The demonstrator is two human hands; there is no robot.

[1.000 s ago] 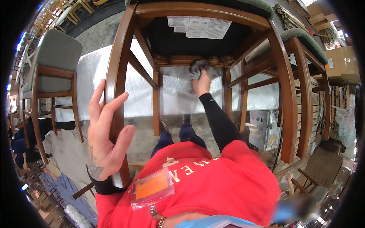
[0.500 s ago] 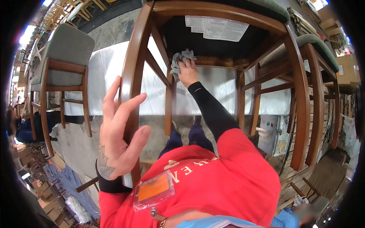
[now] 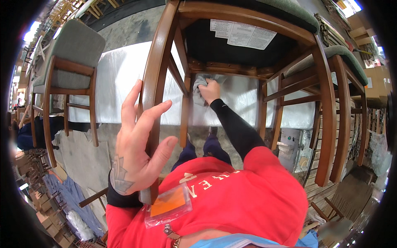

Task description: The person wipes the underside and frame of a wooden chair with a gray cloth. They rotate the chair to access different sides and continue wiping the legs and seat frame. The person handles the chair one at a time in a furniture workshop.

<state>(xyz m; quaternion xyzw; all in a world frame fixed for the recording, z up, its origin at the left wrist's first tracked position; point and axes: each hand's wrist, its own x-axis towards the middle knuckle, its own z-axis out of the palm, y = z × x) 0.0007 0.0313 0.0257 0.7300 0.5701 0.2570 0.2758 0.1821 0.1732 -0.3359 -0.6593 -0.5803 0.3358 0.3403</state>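
In front of me a wooden chair is tipped up, with its dark underside and white paper labels facing me. My left hand has its fingers stretched and spread along the near left leg; the palm side lies beside that leg, and nothing is gripped. My right hand reaches under the seat frame and holds a crumpled grey cloth. The cloth is next to the far left leg, just below the rear rail; whether it touches the wood I cannot tell.
A chair with a grey-green back stands to the left. Another wooden chair is close on the right. Behind lies a long surface wrapped in shiny plastic. Cardboard boxes are stacked at far right. Another person is at far left.
My right hand and the cloth have come down, away from the rear rail corner, to beside the far left leg. The left hand stays spread against the near leg.
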